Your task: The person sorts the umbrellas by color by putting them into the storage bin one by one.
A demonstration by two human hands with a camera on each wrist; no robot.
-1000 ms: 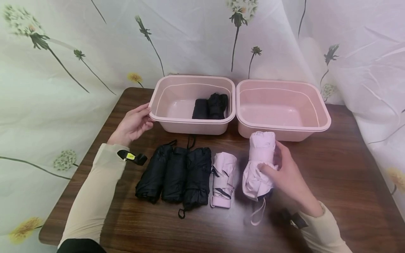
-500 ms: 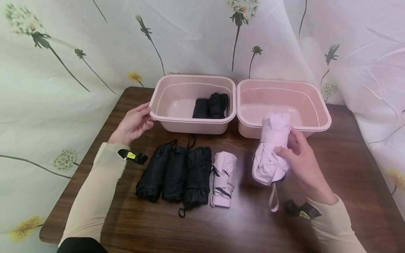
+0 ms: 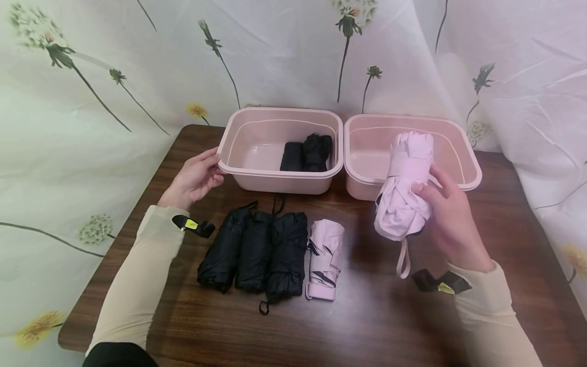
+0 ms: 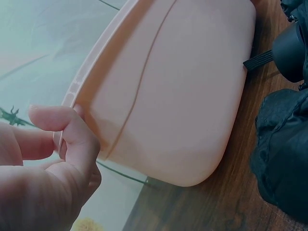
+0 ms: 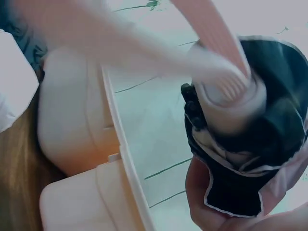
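My right hand [image 3: 454, 219] grips a folded pink umbrella [image 3: 405, 188], its wrist strap [image 3: 403, 260] dangling below. It is held up in front of the right pink basin [image 3: 367, 178], its upper end over that basin. In the right wrist view the umbrella's handle end [image 5: 231, 101] and dark lining face the camera. My left hand [image 3: 194, 178] pinches the rim at the near left corner of the left pink basin [image 3: 279, 183]; the left wrist view shows thumb and fingers [image 4: 79, 139] on that rim. Inside this basin lie two folded black umbrellas [image 3: 316, 153].
Three folded black umbrellas [image 3: 254, 252] lie side by side on the brown wooden table [image 3: 367, 326]. Just right of them lies another folded pink umbrella [image 3: 324, 260]. Behind the basins hangs a pale cloth [image 3: 284, 56] with dandelion prints.
The right hand has raised the pink umbrella from near the table, moving it away from me and slightly right towards the right basin. My left hand has stayed on the basin rim.
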